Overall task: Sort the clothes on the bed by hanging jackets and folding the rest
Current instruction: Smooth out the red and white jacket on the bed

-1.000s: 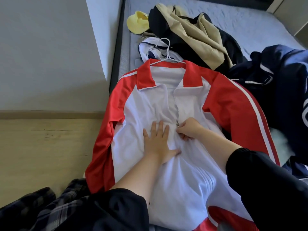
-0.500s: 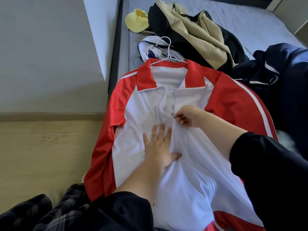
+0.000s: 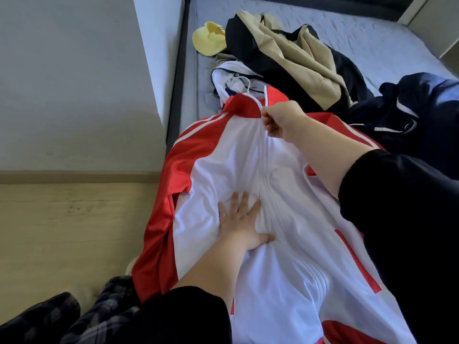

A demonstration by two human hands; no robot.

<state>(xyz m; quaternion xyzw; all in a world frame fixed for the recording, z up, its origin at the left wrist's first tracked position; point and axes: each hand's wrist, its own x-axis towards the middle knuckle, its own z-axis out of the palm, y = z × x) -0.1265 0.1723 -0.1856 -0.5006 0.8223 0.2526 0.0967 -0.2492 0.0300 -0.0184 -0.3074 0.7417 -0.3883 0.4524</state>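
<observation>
A red and white jacket lies front-up on the near end of the bed, zipped nearly to the red collar. A white hanger hook sticks out past the collar. My left hand presses flat on the white chest panel, fingers spread. My right hand pinches the zipper pull at the collar. Beyond lie a white and navy garment, a beige and black jacket, a yellow garment and a navy jacket at the right.
The grey-blue mattress stretches away at the upper right. A white wall corner stands close to the bed's left edge, with wooden floor below it. My legs in plaid trousers show at the bottom left.
My right hand has drawn the zipper pull up from mid-chest to the collar, closing the jacket front. My left hand has stayed pressed on the chest panel.
</observation>
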